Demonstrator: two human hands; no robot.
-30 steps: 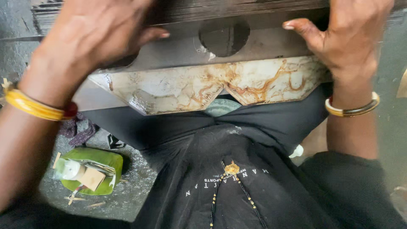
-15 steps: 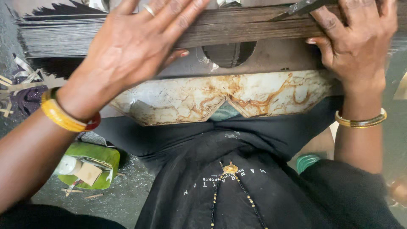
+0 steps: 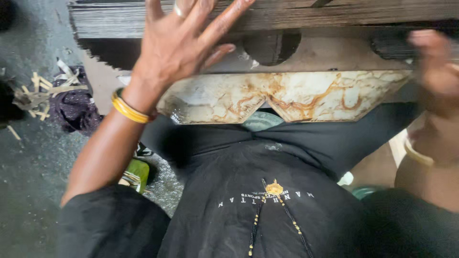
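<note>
Left hand (image 3: 179,45) open, fingers spread, palm flat against the front edge of the stack of thin dark sheets (image 3: 334,16) at top of view; nothing gripped; ring on one finger, yellow bangles (image 3: 128,109) at the wrist. Right hand (image 3: 432,62) at the stack's right end, motion-blurred; can't tell its grip or whether it touches; pale bangle (image 3: 417,155) on that wrist. Stack sits on a worn board with a round hole (image 3: 272,47); just below, a marble-patterned slab (image 3: 287,95), cream with rust veins, glossy, chipped, angled corners, resting over the lap. Black shirt fills the foreground, hides the floor beneath. Left on grey rough floor: dark cloth bundle (image 3: 74,107), pale strip offcuts (image 3: 33,95), green object (image 3: 137,173) partly behind the left arm.
</note>
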